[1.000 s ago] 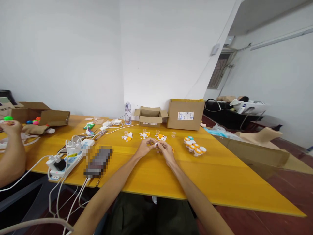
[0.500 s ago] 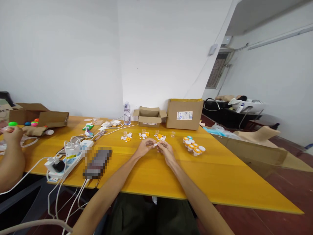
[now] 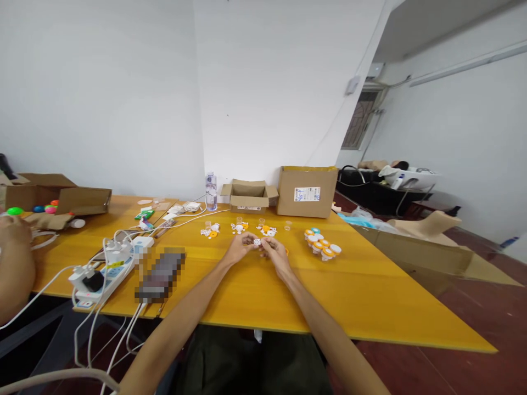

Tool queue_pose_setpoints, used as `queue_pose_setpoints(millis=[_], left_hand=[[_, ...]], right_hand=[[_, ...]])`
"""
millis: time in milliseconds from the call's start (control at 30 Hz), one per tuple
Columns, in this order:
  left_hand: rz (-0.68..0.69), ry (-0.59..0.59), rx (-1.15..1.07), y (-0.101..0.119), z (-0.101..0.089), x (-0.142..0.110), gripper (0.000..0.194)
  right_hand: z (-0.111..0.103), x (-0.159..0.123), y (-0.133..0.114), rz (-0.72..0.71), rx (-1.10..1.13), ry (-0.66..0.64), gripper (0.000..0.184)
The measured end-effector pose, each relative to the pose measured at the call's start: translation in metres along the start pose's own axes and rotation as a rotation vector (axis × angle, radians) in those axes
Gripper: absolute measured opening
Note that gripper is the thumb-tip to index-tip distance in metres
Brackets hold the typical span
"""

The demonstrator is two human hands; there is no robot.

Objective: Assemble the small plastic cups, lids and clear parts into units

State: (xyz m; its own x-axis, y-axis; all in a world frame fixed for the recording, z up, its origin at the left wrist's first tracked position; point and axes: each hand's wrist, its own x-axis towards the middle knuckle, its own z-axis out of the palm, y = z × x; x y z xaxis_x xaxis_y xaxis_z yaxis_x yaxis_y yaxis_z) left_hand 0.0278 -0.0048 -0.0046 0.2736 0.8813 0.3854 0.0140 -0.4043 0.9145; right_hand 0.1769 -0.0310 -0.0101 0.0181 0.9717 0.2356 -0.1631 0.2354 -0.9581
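Head view. Left hand pinches the left end of a small white piece with dark marks, thumb and fingertips closed on it. Right hand grips the right end of the same piece; whether its curled lower fingers hold anything more, cannot tell. Piece is between the two hands, above the near-middle of the yellow table. An orange part shows just beside the right hand, mostly hidden by it.

Change against the frame half a second earlier: the piece now shows more of its marked face, where before it was largely covered by fingertips. Whole scene sits slightly further left, consistent with a small turn of the camera. Co-worker's hand, by the green ball, is now nearer the left edge and partly cut off.

Unchanged: three small piles of white and orange parts beyond the hands, a separate clear cup to their right, and the cluster of lidded jars right of the right hand. Open carton and taller box stand behind, against the wall.
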Motion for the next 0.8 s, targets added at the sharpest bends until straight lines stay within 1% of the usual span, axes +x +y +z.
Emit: queue_pose_setpoints(millis=[100, 300, 467, 633, 800], left_hand=[[-0.006, -0.005, -0.007, 0.004, 0.000, -0.001, 0.022], [0.001, 0.015, -0.013, 0.008, 0.001, -0.002, 0.027], [0.019, 0.040, 0.010, 0.010, -0.001, -0.002, 0.028], [0.045, 0.021, 0.022, 0.013, 0.001, -0.002, 0.026], [0.066, -0.014, 0.054, 0.016, 0.006, -0.004, 0.024]], right_hand=[[0.000, 0.000, -0.001, 0.022, -0.032, -0.034, 0.038], [0.001, 0.000, 0.001, 0.039, -0.008, -0.080, 0.044], [0.002, 0.000, 0.001, 0.033, -0.030, -0.086, 0.049], [0.003, -0.001, -0.001, 0.037, -0.029, -0.097, 0.052], [0.002, 0.000, 0.003, 0.065, -0.033, -0.108, 0.050]])
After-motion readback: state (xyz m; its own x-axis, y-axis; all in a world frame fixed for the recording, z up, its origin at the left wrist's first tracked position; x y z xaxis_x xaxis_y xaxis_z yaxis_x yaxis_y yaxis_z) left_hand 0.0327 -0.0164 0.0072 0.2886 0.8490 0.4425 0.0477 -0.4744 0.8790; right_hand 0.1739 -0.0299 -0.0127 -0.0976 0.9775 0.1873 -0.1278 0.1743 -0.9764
